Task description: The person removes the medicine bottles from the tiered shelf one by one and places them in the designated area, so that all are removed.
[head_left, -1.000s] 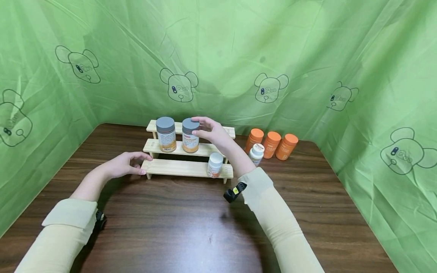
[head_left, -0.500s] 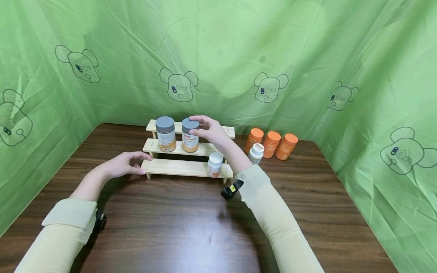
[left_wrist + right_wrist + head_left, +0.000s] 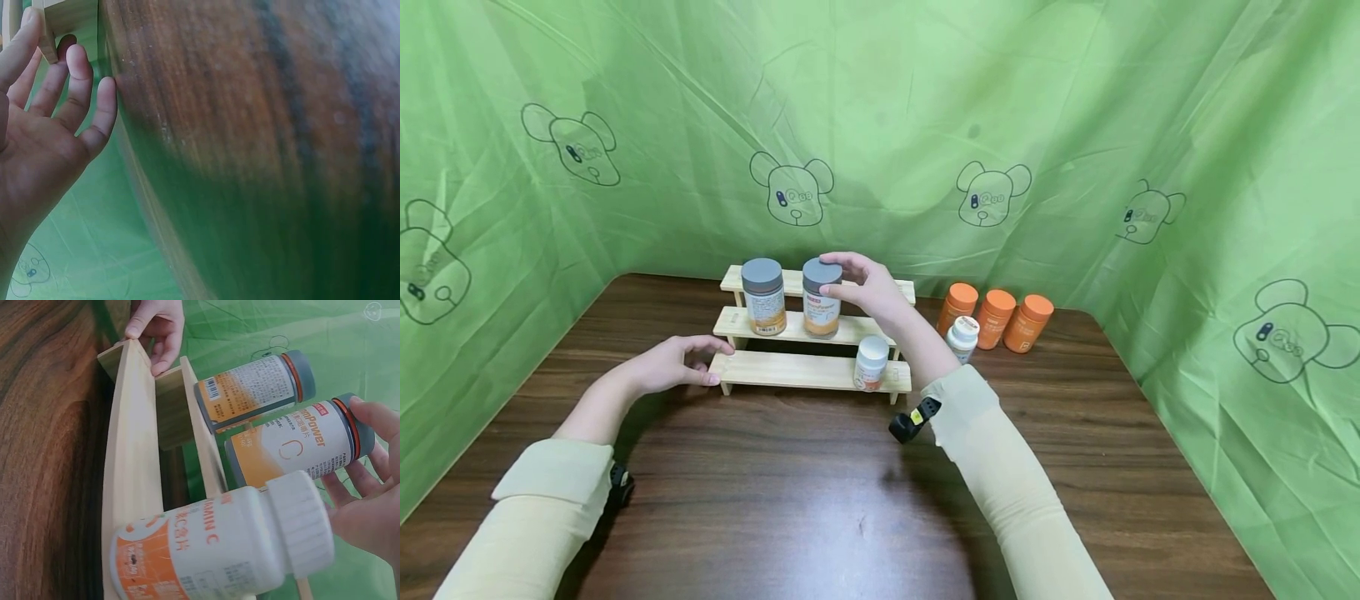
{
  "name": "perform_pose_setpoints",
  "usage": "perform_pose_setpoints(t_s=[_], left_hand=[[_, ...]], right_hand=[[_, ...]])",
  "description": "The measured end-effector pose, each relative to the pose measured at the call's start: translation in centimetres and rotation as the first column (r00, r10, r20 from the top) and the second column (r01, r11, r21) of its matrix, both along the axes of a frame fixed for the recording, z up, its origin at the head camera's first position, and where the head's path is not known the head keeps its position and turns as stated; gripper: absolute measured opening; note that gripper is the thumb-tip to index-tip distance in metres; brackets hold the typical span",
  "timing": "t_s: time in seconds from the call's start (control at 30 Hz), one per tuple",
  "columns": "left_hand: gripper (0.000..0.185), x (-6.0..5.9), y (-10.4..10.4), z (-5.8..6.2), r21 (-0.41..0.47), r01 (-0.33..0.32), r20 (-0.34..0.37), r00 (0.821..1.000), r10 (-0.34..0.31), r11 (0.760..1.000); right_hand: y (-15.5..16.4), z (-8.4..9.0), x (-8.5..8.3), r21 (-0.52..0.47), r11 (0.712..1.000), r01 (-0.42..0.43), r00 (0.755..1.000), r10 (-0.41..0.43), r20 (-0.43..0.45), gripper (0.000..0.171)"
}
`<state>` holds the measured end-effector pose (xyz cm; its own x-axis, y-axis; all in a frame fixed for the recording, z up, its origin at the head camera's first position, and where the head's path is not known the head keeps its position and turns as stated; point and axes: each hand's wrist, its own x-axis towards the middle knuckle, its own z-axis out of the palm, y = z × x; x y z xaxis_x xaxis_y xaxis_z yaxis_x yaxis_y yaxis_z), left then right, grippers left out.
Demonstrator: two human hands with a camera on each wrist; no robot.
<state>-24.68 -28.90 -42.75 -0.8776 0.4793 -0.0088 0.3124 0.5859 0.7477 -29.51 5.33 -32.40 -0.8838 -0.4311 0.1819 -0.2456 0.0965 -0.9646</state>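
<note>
A three-step wooden rack [image 3: 805,370] stands on the dark table. Two grey-lidded bottles are on its middle step. My right hand [image 3: 863,283] grips the lid of the right grey-lidded bottle [image 3: 821,302] [image 3: 294,450], fingers over the top and thumb at the side. The left grey-lidded bottle [image 3: 763,297] [image 3: 253,392] stands free beside it. A white bottle [image 3: 871,363] [image 3: 212,553] stands at the right end of the lowest step. My left hand [image 3: 676,363] [image 3: 47,119] rests at the rack's left end, its fairly straight fingers touching the lowest step.
A second white bottle [image 3: 962,338] and three orange bottles [image 3: 995,317] stand on the table right of the rack. Green cloth [image 3: 1075,125] walls in the back and both sides. Bare dark table [image 3: 820,492] lies in front of the rack.
My right hand has settled a little closer over the lid, and the bottle has shifted slightly to the right on the middle step. My left hand has stayed put.
</note>
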Motion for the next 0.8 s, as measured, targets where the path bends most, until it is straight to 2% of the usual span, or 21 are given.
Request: perform_pose_setpoints(t_s=[0.2,0.8], left_hand=[[0.048,0.0,-0.1,0.0,0.001,0.008,-0.012,1.0,-0.008,1.0],[0.048,0.1,0.1,0.2,0.019,-0.012,0.047,0.999,0.011,1.0]], right_hand=[[0.7,0.7,0.3,-0.017,1.0,-0.013,1.0,0.012,-0.009,0.045],[3.6,2.9,1.3,-0.048,0.999,-0.001,0.999,-0.001,-0.043,0.046]])
